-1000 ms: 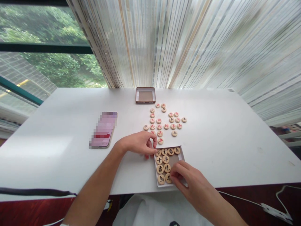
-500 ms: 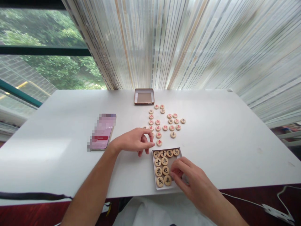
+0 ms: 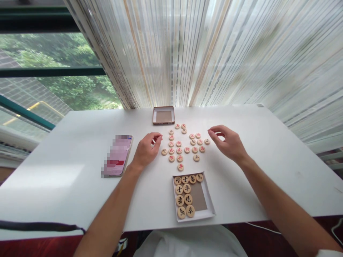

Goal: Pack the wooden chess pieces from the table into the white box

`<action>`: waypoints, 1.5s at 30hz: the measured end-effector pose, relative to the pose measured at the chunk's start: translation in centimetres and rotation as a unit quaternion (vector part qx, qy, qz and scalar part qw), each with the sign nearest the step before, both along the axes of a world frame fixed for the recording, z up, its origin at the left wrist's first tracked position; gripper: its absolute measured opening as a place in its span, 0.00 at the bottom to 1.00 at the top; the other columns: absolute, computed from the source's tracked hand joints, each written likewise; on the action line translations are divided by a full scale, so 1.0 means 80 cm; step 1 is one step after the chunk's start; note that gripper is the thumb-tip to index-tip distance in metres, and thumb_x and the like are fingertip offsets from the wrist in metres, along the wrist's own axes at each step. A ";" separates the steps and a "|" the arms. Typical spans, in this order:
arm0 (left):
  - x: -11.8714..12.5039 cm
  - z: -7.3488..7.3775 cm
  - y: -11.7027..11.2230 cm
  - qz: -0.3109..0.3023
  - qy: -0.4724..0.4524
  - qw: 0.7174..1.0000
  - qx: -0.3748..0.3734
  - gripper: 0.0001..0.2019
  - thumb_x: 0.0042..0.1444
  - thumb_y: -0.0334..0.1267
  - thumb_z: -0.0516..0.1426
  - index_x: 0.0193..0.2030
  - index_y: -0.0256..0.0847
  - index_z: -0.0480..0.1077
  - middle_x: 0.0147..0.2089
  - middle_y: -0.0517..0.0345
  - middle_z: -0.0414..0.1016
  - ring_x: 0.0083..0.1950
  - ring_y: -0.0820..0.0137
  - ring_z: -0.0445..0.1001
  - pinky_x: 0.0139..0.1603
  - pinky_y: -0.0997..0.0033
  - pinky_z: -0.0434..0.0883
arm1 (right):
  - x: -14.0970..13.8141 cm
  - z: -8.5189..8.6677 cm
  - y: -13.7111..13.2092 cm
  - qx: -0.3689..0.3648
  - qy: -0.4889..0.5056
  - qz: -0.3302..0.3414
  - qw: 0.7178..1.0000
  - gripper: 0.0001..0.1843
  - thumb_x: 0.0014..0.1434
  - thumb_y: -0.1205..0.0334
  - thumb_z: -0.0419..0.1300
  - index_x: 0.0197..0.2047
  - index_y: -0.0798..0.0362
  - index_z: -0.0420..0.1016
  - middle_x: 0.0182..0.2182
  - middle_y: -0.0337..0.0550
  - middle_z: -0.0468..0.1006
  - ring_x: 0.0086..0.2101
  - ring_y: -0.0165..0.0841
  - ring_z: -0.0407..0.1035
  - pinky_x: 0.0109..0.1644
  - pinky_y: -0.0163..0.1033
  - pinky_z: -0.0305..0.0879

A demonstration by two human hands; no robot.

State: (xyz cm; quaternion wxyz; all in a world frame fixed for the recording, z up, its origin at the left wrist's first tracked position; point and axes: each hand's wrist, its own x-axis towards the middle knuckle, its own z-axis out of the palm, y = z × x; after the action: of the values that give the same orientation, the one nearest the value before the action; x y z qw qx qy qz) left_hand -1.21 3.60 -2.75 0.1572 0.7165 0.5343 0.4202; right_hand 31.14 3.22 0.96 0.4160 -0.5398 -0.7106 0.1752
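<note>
My left hand [image 3: 148, 150] hovers left of a group of round Chinese chess pieces, its thumb and forefinger tips together and no piece visible in them. Nearest it is a black-marked cannon piece [image 3: 164, 151]. On the group's right side, my right hand [image 3: 227, 142] is bent in a pinch, with nothing showing at the fingertips, close to a black soldier piece [image 3: 207, 141]. A shallow white box [image 3: 210, 200] near the table's front edge holds several black-marked pieces: a top row, and two columns at the left. Its lower right part shows bare brown bottom.
A box lid [image 3: 163, 116] lies at the back of the white table [image 3: 66, 167]. To the left is a phone [image 3: 118, 157], partly pixelated. Striped curtains [image 3: 171, 53] hang behind. A dark strap [image 3: 40, 225] lies along the front left edge.
My right hand has left the white box and moved up and right, beside the loose pieces. My left hand has drawn back leftward and up, uncovering the black cannon piece. The view has tilted slightly.
</note>
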 end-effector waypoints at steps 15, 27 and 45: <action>-0.005 -0.017 0.007 -0.005 0.015 0.997 -0.074 0.11 0.67 0.44 0.56 0.46 0.42 0.76 0.42 0.55 0.82 0.36 0.68 0.77 0.42 0.69 0.73 | 0.021 -0.068 0.046 -0.044 0.080 -0.024 0.996 0.18 0.67 0.44 0.58 0.43 0.50 0.79 0.39 0.46 0.83 0.39 0.40 0.77 0.46 0.45 0.73; -0.006 -0.015 0.007 -0.002 0.022 0.997 -0.077 0.14 0.67 0.47 0.55 0.46 0.41 0.77 0.44 0.53 0.83 0.37 0.67 0.77 0.44 0.68 0.74 | 0.018 -0.064 0.044 -0.045 0.066 -0.016 0.997 0.17 0.67 0.45 0.59 0.41 0.50 0.80 0.37 0.44 0.83 0.35 0.38 0.74 0.42 0.43 0.70; 0.031 0.034 0.102 -0.063 0.097 0.991 -0.069 0.08 0.57 0.45 0.64 0.37 0.44 0.80 0.37 0.55 0.84 0.38 0.64 0.80 0.42 0.66 0.75 | 0.019 -0.066 0.047 -0.036 0.089 -0.022 0.995 0.20 0.68 0.45 0.55 0.40 0.52 0.79 0.38 0.46 0.83 0.38 0.38 0.76 0.46 0.42 0.71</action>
State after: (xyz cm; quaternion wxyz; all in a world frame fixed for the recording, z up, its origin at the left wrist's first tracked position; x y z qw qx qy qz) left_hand 1.28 11.80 0.00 0.1798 0.7733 0.5288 0.3003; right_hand 32.70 6.96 -4.34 0.4617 -0.5520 -0.6520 0.2385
